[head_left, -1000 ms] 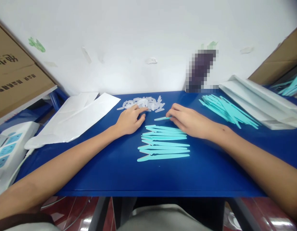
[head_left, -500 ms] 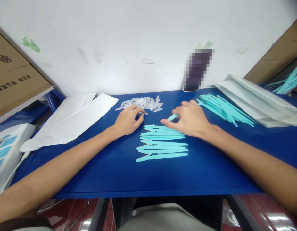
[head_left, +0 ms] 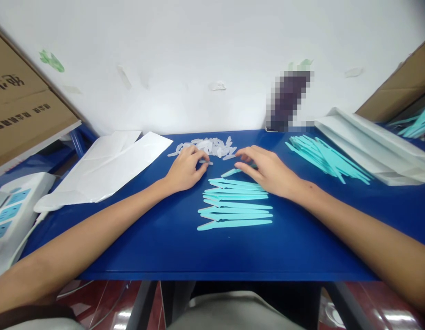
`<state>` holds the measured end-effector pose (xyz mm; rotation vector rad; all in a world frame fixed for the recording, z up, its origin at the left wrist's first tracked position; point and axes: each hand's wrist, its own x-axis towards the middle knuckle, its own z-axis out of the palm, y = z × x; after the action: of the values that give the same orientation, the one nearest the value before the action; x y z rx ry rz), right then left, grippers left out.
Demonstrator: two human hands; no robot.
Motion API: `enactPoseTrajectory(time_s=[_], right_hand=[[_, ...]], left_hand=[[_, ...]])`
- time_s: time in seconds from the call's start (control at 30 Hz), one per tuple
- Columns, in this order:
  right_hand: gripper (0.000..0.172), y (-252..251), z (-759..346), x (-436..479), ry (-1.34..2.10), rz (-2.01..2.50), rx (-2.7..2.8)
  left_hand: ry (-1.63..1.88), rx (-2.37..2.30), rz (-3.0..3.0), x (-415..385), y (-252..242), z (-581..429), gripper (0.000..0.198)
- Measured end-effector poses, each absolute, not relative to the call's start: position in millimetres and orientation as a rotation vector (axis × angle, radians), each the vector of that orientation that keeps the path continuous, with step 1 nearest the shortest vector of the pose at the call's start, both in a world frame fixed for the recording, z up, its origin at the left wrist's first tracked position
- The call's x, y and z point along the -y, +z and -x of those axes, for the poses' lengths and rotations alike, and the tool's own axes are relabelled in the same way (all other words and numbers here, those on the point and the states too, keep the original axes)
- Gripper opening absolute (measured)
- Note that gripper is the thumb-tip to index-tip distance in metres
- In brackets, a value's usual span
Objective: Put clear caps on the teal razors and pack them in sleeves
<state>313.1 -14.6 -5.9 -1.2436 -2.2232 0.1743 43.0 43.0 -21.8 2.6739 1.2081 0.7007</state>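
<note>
My left hand (head_left: 185, 168) is by the front of a heap of small translucent plastic caps (head_left: 210, 145). Its thumb and forefinger are closed on one cap (head_left: 208, 162), whose end shows past the fingertips. My right hand (head_left: 267, 168) hovers with thumb and fingers apart above a turquoise eyebrow razor (head_left: 229, 173); the palm hides part of this razor's handle. Just nearer to me, several turquoise razors (head_left: 240, 210) lie side by side in a column, blade ends to the left. Some of their handle ends are under my right hand.
At right lies a pile of turquoise razors (head_left: 327, 156), beside white plastic bags (head_left: 373, 149). A white bag (head_left: 112, 169) and a power strip (head_left: 18, 211) are at left. A blurred phone (head_left: 288, 101) leans on the wall behind the blue table (head_left: 157, 250). Cardboard boxes stand either side.
My right hand has moved slightly left and its fingers have spread, letting go of the razor, which now shows further left. My left hand has kept its pinch on the cap.
</note>
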Motion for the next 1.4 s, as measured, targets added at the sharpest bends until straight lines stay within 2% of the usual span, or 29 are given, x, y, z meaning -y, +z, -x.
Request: enactPoseTrajectory(time_s=[0.07,0.17,0.3,0.37,0.67,0.93,1.1,1.4], right_hand=[[0.032,-2,-313,17,0.132,1.208,2.164],[0.042,8,-312,25,0.128,1.196,2.071],[0.024,19,-311,32,0.154,1.229,2.314],[0.026,19,-312,32,0.170,1.256,2.498],[0.035,17,-314,28,0.528,1.453,2.461],[0.031,13,-315,26,0.403,1.322,2.467],[0.029,9,-318,22,0.409,1.200,2.495],[0.026,11,-323,17,0.461,1.232,2.496]], left_hand=[[0.703,-1.184,-2.629,-45,-22,-42,0.019],[0.700,-1.110,-2.534,-49,-21,-42,0.019],[0.678,-1.034,-2.413,-53,-17,-42,0.015],[0.671,-1.006,-2.374,-54,-15,-41,0.013],[0.722,-1.047,-2.354,-50,-17,-41,0.011],[0.790,-0.817,-2.457,-39,-11,-40,0.020],[0.567,-0.469,-2.643,-28,-7,-40,0.016],[0.661,-0.641,-2.700,-26,-11,-40,0.019]])
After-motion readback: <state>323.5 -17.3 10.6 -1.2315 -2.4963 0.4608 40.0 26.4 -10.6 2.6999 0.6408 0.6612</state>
